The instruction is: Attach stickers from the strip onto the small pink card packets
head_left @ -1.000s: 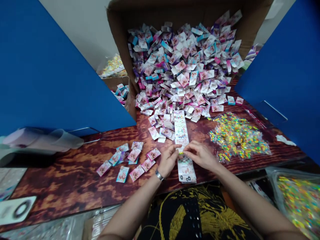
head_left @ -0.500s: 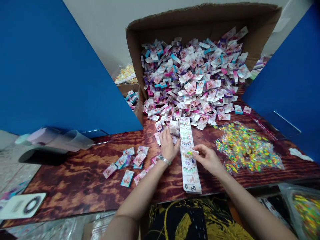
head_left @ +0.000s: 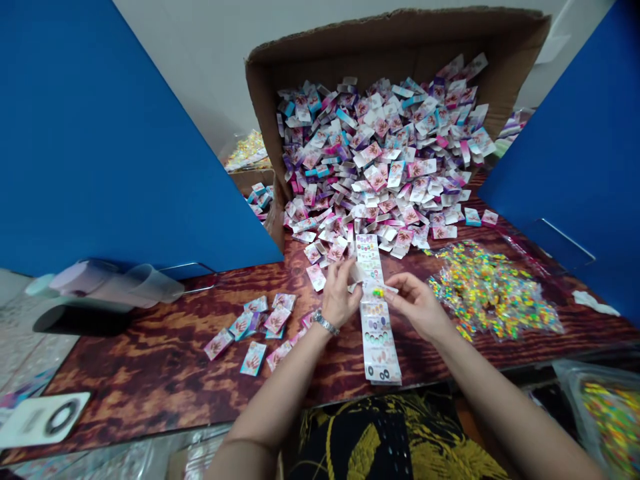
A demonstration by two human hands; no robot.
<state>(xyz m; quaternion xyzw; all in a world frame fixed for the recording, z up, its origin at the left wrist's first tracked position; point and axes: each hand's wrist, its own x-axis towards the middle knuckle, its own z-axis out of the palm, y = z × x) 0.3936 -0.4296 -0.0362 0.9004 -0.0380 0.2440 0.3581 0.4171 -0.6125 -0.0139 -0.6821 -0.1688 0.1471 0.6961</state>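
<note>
My left hand (head_left: 342,297), with a metal watch at the wrist, is closed on a small white-flapped carton (head_left: 356,273), partly hidden by the fingers. My right hand (head_left: 414,305) pinches a small clear packet of yellow-green pieces (head_left: 379,293) close to the carton. Beneath both hands lies a long strip of printed paper (head_left: 379,340) with rows of coloured nail-like pictures. Several small pink and blue cartons (head_left: 253,359) rest on the table left of my left forearm.
A big cardboard box (head_left: 260,113) on its side spills a heap of small cartons (head_left: 385,173) onto the table. To the right lies a pile of clear packets with yellow-green pieces (head_left: 495,293). Blue panels (head_left: 125,147) flank the table, and a white phone (head_left: 45,419) lies at left.
My left hand has come away from the edge of the heap with a small carton in its fingers. The right hand has brought the packet slightly up, nearer to the left.
</note>
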